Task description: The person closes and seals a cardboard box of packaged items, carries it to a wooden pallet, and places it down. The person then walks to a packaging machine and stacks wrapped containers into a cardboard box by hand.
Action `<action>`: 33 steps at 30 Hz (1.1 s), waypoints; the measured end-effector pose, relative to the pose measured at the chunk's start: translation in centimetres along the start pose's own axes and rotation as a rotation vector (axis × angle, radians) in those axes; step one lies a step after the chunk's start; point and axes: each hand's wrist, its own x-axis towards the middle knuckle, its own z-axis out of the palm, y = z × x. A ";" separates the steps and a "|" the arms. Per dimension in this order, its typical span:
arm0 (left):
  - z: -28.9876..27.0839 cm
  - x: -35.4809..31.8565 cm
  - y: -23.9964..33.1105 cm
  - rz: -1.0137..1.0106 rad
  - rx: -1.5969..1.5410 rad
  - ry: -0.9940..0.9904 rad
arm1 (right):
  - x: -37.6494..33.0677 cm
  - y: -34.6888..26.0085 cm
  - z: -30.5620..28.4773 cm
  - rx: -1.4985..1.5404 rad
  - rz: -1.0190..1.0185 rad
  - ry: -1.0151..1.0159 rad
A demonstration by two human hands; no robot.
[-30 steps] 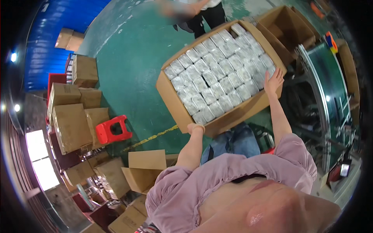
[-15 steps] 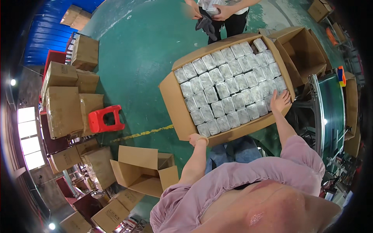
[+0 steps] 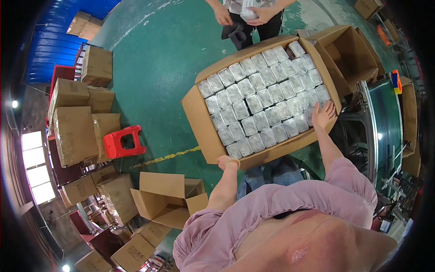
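Brown cardboard: your big carton (image 3: pixel 199 129) sits in front of you, packed with rows of silvery packs (image 3: pixel 257 81). Your left hand (image 3: pixel 223 161) touches its near left corner; carton's middle is at 1 o'clock from that hand. Fingers mostly hidden, can't tell if they're clamped. Your right hand (image 3: pixel 322 117) has fingers spread apart, laid over the packs at the right end, by the rim. Carton's middle is at 10 o'clock from it. Askew pack (image 3: pixel 297 49) at 11 o'clock from your right hand, dark gap beside it. Co-worker (image 3: pixel 268 30) at 12, just past the carton, holding a white bundle (image 3: pixel 248 11). Green belt (image 3: pixel 385 113) at your right hand's 3 o'clock. Red stool (image 3: pixel 112 146) at your left hand's 9, open box (image 3: pixel 161 182) at 8.
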 end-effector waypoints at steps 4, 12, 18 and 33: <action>-0.4 -1.4 0.6 0.057 0.048 -0.050 | 0.1 1.1 0.4 -0.014 0.019 0.037; -1.7 -2.2 1.4 -0.026 -0.033 -0.047 | 0.5 1.6 0.7 0.183 -0.025 0.127; 0.5 1.1 -0.5 0.188 0.065 -0.124 | 1.9 11.5 1.6 0.244 0.852 0.088; -4.6 -2.5 1.8 -0.069 -0.645 -0.352 | 10.0 17.9 7.7 1.288 1.099 -0.529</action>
